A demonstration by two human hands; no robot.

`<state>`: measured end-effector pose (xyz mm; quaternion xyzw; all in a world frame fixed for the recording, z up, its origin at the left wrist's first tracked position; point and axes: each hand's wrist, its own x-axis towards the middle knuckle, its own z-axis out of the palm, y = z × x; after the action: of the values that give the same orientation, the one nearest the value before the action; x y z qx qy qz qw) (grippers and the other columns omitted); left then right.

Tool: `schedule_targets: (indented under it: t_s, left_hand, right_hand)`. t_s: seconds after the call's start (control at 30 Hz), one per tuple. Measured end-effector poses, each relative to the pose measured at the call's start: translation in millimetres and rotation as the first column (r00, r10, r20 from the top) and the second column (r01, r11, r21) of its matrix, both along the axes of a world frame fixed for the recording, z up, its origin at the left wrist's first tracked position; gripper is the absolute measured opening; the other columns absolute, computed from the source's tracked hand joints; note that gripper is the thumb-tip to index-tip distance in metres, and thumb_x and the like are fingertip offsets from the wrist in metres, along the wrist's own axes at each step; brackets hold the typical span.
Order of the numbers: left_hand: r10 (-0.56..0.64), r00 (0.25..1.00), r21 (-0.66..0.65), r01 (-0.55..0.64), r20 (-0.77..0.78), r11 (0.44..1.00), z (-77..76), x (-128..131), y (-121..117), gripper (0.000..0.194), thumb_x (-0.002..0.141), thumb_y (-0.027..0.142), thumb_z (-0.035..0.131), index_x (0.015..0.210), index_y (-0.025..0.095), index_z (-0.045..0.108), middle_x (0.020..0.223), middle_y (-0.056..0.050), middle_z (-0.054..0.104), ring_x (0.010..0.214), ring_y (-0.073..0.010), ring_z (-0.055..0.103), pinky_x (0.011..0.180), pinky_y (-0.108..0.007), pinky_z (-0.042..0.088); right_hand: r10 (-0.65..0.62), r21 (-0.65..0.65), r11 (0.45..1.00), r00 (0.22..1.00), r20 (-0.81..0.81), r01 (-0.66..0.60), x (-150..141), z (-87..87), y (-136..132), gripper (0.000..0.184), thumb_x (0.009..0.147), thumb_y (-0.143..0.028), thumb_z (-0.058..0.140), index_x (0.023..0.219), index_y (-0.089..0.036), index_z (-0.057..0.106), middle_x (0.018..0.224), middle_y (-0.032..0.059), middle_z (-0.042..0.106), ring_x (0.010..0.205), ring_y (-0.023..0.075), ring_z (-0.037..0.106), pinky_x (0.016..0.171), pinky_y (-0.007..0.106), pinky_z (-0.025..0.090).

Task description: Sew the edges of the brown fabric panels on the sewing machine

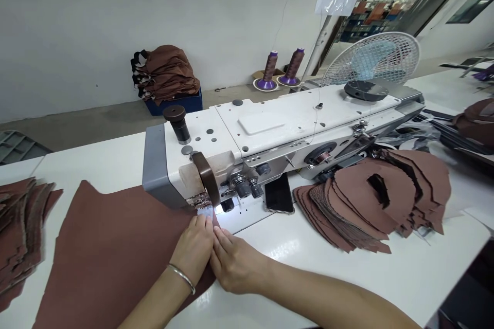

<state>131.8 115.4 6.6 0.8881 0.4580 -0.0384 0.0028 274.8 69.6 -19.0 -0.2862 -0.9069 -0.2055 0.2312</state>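
Note:
A large brown leather-like panel [116, 247] lies on the white table, its right edge reaching under the head of a sewing machine [208, 144]. My left hand [195, 247], with a silver bangle at the wrist, has its fingers together on the panel close to the needle area. Beside it, my right hand [239, 262] pinches the panel's edge, thumb and fingers closed and touching the left hand. A small pale piece [205, 212] shows at the fingertips under the lit machine head. The needle itself is hidden.
A phone [278, 194] lies right of the machine head. Stacked brown cut pieces [370, 190] lie to the right, another stack [27, 231] to the left. Behind stand thread cones [269, 71], a fan [372, 59] and a blue crate [173, 103] of brown pieces.

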Motion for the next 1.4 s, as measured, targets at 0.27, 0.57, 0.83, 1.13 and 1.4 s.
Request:
schedule_targets:
  t_s: [0.27, 0.57, 0.83, 1.13, 1.4]
  left_hand:
    - [0.046, 0.997, -0.188, -0.035, 0.056, 0.982, 11.9, 3, 13, 0.033, 0.085, 0.001, 0.035, 0.105, 0.013, 0.058, 0.096, -0.008, 0.059, 0.092, -0.0175, 0.058, 0.087, -0.032, 0.048]
    - [0.107, 0.993, -0.155, -0.098, 0.05, 0.983, 19.4, -11, 5, 0.032, 0.087, 0.002, 0.038, 0.097, 0.016, 0.066, 0.092, -0.007, 0.06, 0.091, -0.0219, 0.056, 0.084, -0.035, 0.047]
    - [0.042, 0.996, -0.145, -0.03, 0.075, 0.989, 12.0, -4, 4, 0.024, 0.084, 0.002, 0.045, 0.094, 0.012, 0.065, 0.091, -0.009, 0.06, 0.089, -0.0239, 0.054, 0.084, -0.038, 0.048]
    - [-0.003, 0.99, -0.136, 0.023, 0.142, 0.99, 8.6, -3, 14, 0.02, 0.087, 0.006, 0.048, 0.095, 0.011, 0.065, 0.09, -0.01, 0.06, 0.088, -0.0226, 0.054, 0.084, -0.037, 0.048]
    - [-0.388, 0.894, 0.248, 0.333, 0.225, 0.91, -5.8, -29, 30, 0.02, 0.082, 0.008, 0.054, 0.1, 0.009, 0.062, 0.097, -0.012, 0.062, 0.086, -0.0238, 0.057, 0.075, -0.037, 0.052]
  right_hand:
    - [-0.05, -0.016, 0.999, 0.999, 0.008, 0.05, -8, -7.5, 2, 0.029, 0.083, -0.004, 0.042, 0.101, 0.009, 0.061, 0.1, 0.0326, 0.065, 0.095, 0.0335, 0.066, 0.087, 0.052, 0.051]
    - [-0.047, 0.048, 0.998, 0.999, -0.025, 0.048, -6, -1.3, -15, 0.027, 0.078, -0.004, 0.046, 0.095, 0.006, 0.064, 0.092, 0.0278, 0.068, 0.086, 0.0339, 0.069, 0.069, 0.047, 0.058]
    - [-0.048, 0.083, 0.995, 0.998, -0.031, 0.05, -11, -9.7, -8, 0.027, 0.079, -0.005, 0.045, 0.095, 0.007, 0.064, 0.092, 0.0292, 0.068, 0.085, 0.034, 0.068, 0.071, 0.049, 0.056]
    - [-0.096, 0.08, 0.992, 0.994, -0.045, 0.099, -14, -4.6, 3, 0.029, 0.08, -0.004, 0.042, 0.097, 0.009, 0.062, 0.094, 0.0305, 0.067, 0.086, 0.0332, 0.068, 0.08, 0.05, 0.052]
    - [-0.083, 0.071, 0.994, 0.995, -0.063, 0.087, -18, -1.4, -19, 0.026, 0.079, -0.005, 0.046, 0.095, 0.005, 0.064, 0.092, 0.0269, 0.068, 0.085, 0.0329, 0.068, 0.076, 0.049, 0.053]
